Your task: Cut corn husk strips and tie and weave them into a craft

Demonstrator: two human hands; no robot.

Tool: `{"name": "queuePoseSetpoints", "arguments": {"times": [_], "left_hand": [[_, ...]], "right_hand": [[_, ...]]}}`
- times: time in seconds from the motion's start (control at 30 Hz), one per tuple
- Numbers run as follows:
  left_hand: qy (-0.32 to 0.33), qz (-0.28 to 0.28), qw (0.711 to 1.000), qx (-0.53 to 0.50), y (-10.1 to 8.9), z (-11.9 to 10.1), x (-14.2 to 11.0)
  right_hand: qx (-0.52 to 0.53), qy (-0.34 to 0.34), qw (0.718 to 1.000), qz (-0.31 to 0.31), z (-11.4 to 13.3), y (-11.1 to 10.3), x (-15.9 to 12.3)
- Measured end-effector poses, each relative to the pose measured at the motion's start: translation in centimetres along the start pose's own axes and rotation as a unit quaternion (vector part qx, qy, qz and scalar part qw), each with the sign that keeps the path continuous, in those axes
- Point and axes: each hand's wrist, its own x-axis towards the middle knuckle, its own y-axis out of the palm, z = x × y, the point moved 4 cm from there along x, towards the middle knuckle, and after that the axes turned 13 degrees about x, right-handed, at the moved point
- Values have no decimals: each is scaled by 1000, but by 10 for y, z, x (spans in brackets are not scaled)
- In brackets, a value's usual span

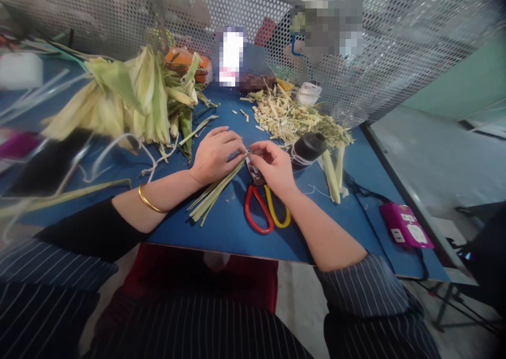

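Note:
My left hand (219, 153) is closed around the upper end of a bundle of narrow corn husk strips (215, 193), whose loose ends fan out toward the table's front edge. At the tip of that bundle, the thumb and fingers of my right hand (272, 164) pinch together almost against my left fingertips; what they hold is too small to make out. Beneath my right hand lies a pair of scissors (259, 211) with one red and one yellow handle, its blades partly covered. A dark cone of thread (308, 149) rests just right of that hand.
Large corn husks (134, 100) are heaped at the back left, near an orange object (187, 61). Husk scraps (288, 111) pile up at the back right, before a perforated metal screen (253, 6). A magenta power socket block (407, 226) and its cable lie at the right edge.

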Motion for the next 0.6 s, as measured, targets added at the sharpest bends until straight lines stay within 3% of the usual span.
{"name": "queuePoseSetpoints", "arguments": {"times": [0.13,0.27,0.6], "left_hand": [[-3,10,1000,-6,-1,0,1],[-5,11,1000,-28,-2,2,0],[-64,115,990,-42,0,21,4]], "right_hand": [[-102,-76,992,-6,5,-2,-1],[-140,-123,982,10,9,-1,-2],[-166,-125,977,49,8,-1,0]]}}
